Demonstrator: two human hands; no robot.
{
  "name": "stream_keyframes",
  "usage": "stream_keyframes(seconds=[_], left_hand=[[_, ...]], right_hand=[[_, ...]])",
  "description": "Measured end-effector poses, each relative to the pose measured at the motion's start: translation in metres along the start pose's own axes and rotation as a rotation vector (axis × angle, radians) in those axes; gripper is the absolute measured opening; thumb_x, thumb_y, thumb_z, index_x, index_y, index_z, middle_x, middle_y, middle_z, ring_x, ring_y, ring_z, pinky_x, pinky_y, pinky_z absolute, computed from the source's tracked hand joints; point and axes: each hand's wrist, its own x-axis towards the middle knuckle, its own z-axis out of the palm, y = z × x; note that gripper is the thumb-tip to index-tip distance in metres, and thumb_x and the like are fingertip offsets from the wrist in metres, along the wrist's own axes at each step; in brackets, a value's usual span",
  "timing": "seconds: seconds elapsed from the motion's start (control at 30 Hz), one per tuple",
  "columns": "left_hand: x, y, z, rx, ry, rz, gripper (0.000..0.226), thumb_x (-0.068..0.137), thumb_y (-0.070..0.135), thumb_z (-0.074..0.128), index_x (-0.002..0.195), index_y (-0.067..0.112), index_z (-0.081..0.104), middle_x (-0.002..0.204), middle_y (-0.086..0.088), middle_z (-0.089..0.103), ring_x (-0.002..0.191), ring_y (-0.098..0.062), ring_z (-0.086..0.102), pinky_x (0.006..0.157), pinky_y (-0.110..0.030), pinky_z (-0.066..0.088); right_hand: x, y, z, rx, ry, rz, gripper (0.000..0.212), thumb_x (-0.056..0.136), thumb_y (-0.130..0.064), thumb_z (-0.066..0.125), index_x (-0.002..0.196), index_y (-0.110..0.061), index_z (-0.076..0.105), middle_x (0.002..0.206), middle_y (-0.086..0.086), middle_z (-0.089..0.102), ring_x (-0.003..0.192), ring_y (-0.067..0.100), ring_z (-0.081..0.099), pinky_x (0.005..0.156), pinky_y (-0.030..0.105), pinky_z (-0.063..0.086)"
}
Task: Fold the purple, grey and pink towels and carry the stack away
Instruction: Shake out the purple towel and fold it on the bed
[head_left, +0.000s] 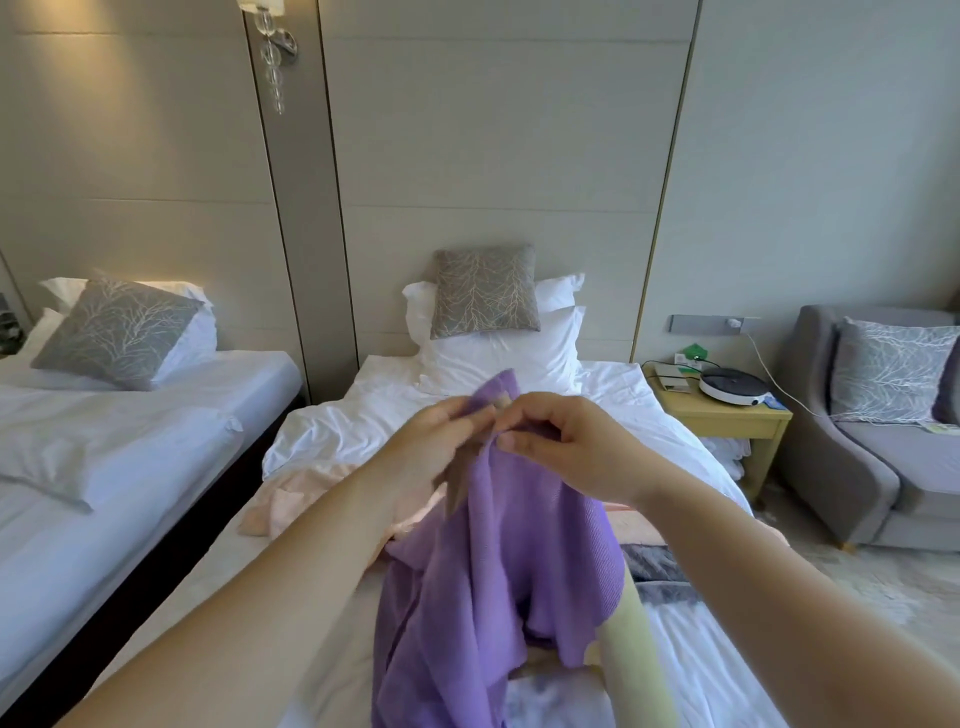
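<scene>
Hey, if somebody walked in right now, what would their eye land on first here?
The purple towel first: it hangs mid-view over the white bed, with the left hand and right hand pinching its top edge close together. To its left a pink towel lies crumpled on the bed, and a grey patterned cushion leans on the pillows at the head.

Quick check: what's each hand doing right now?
Left hand: pinches the purple towel at its top edge.
Right hand: pinches the same edge, right beside it.
</scene>
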Motion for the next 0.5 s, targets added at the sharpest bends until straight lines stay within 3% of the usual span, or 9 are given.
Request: stream_keyframes(seconds=[0.07,0.17,0.2,0.27,0.37,0.43,0.5], left_hand=[[-0.002,-0.007,0.007,-0.038,-0.118,-0.009,0.027,0.087,0.037,0.061,0.106,0.022,0.073,0.116,-0.004,0.070,0.112,-0.020,0.063,0.098,-0.030,0.047],[-0.010,-0.010,0.007,0.083,-0.155,0.016,0.044,0.089,0.060,0.048,0.109,0.028,0.070,0.111,0.005,0.071,0.114,-0.018,0.061,0.094,-0.023,0.049],[-0.011,-0.012,0.007,0.151,-0.166,0.056,0.042,0.087,0.059,0.054,0.108,0.026,0.070,0.110,0.001,0.071,0.112,-0.017,0.063,0.095,-0.025,0.049],[-0.013,-0.014,0.008,0.167,-0.133,0.094,0.029,0.086,0.037,0.066,0.103,0.014,0.071,0.108,-0.013,0.070,0.104,-0.020,0.063,0.096,-0.034,0.047],[-0.013,-0.008,0.004,0.083,-0.004,0.097,0.014,0.089,0.015,0.063,0.097,0.008,0.072,0.104,-0.020,0.070,0.095,-0.024,0.063,0.090,-0.036,0.048],[-0.012,-0.001,-0.001,0.033,0.079,0.097,0.017,0.090,0.012,0.060,0.101,0.004,0.071,0.104,-0.024,0.067,0.094,-0.027,0.061,0.092,-0.039,0.045],[-0.012,0.004,-0.008,-0.031,0.132,0.111,0.020,0.091,0.009,0.057,0.105,0.000,0.068,0.099,-0.020,0.068,0.089,-0.024,0.062,0.086,-0.032,0.048]], right_hand=[[0.003,0.002,0.000,-0.005,0.087,0.006,0.006,0.086,-0.007,0.065,0.090,-0.010,0.070,0.090,0.001,0.070,0.087,0.012,0.063,0.083,0.022,0.049],[0.005,0.008,-0.001,0.033,0.177,0.026,0.011,0.080,-0.006,0.071,0.082,-0.012,0.063,0.078,-0.010,0.066,0.073,0.000,0.060,0.073,0.013,0.045],[0.005,0.011,-0.002,0.070,0.185,0.046,0.015,0.080,-0.005,0.072,0.081,-0.013,0.060,0.076,-0.009,0.065,0.071,0.002,0.059,0.071,0.015,0.046],[0.003,0.016,-0.004,0.177,0.157,0.093,0.019,0.079,-0.003,0.072,0.083,-0.013,0.056,0.074,-0.004,0.063,0.071,0.009,0.058,0.069,0.019,0.048],[-0.004,0.028,-0.011,0.350,0.024,0.197,0.018,0.081,-0.002,0.070,0.088,-0.012,0.057,0.066,-0.010,0.061,0.064,0.003,0.056,0.064,0.014,0.045],[-0.013,0.040,-0.016,0.280,-0.043,0.280,0.015,0.081,-0.006,0.071,0.086,-0.014,0.058,0.062,-0.013,0.056,0.062,0.003,0.050,0.061,0.014,0.039],[-0.023,0.052,-0.021,0.120,-0.059,0.374,0.014,0.081,-0.013,0.074,0.082,-0.009,0.060,0.068,-0.004,0.050,0.067,0.010,0.044,0.063,0.020,0.034]])
